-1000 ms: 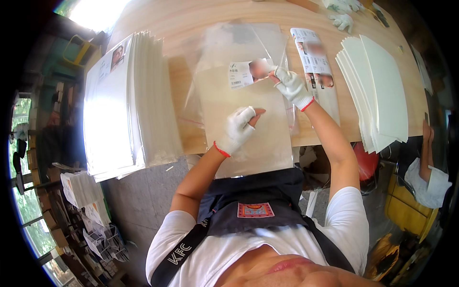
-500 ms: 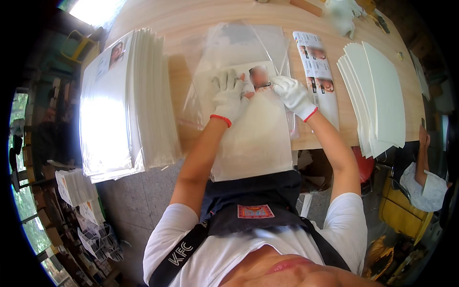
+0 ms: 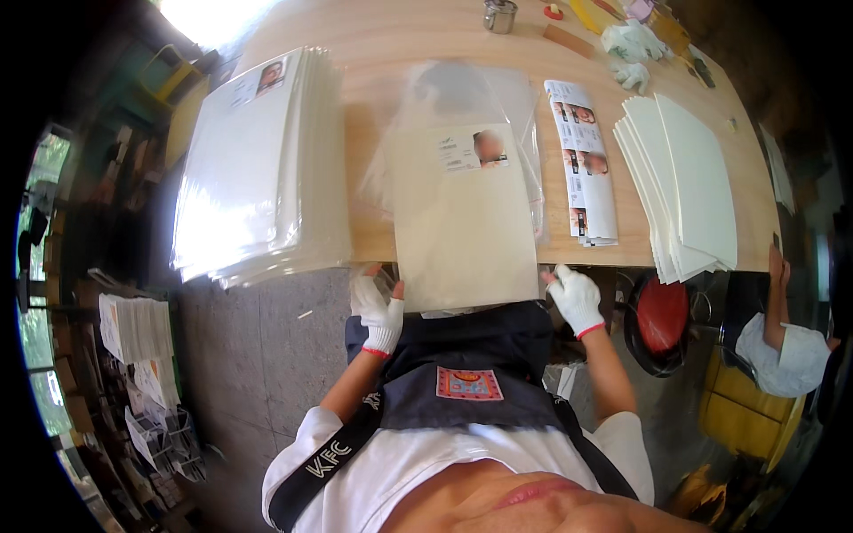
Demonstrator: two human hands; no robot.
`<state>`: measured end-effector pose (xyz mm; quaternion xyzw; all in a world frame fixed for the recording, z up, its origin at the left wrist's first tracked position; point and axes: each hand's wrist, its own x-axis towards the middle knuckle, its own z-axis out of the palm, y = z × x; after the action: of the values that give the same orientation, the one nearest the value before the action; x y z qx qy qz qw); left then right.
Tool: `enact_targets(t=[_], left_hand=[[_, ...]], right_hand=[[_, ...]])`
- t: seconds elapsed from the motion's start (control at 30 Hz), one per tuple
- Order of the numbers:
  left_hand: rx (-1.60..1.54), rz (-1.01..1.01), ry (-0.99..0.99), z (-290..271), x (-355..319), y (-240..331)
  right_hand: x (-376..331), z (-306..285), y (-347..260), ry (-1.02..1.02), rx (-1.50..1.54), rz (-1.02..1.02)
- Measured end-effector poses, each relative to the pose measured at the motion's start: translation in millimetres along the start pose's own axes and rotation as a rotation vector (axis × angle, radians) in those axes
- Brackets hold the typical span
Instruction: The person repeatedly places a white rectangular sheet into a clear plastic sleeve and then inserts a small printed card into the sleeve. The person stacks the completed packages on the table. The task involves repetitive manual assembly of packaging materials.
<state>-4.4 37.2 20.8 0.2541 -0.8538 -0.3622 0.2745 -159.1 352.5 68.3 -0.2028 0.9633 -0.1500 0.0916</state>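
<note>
Left hand [image 3: 378, 313] and right hand [image 3: 577, 300] have dropped beside one labelled sheet [image 3: 466, 231] — fingers' grip I cannot tell.

The near sheet [image 3: 466, 231] is made of matt paper; the left stack [image 3: 240, 169] is wrapped in glossy plastic.

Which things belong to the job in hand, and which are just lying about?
Likely in use: cream sheet between left hand and right hand, label, clear sleeves, label strips, fanned sheets, sleeved stack.

Likely lying about: metal cup, spare glove, red seat.
</note>
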Motion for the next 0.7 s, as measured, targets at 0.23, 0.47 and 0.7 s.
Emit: enact_targets(t=[0.23,0.47,0.7], left_hand=[[-0.161,-0.085,-0.364,-44.8,16.4,48.3],[-0.064,0.584,-0.118,-150.5,58.6,103.6],[-0.313,0.150,0.516,-249.2,129.2,62.5]], right_hand=[[-30.3,56.7,-1.9,-0.288,1.270,0.414],[-14.3,43.0,-87.4,-0.521,1.507,0.119],[79.6,-23.7,-252.7,-0.467,1.519,-0.254]])
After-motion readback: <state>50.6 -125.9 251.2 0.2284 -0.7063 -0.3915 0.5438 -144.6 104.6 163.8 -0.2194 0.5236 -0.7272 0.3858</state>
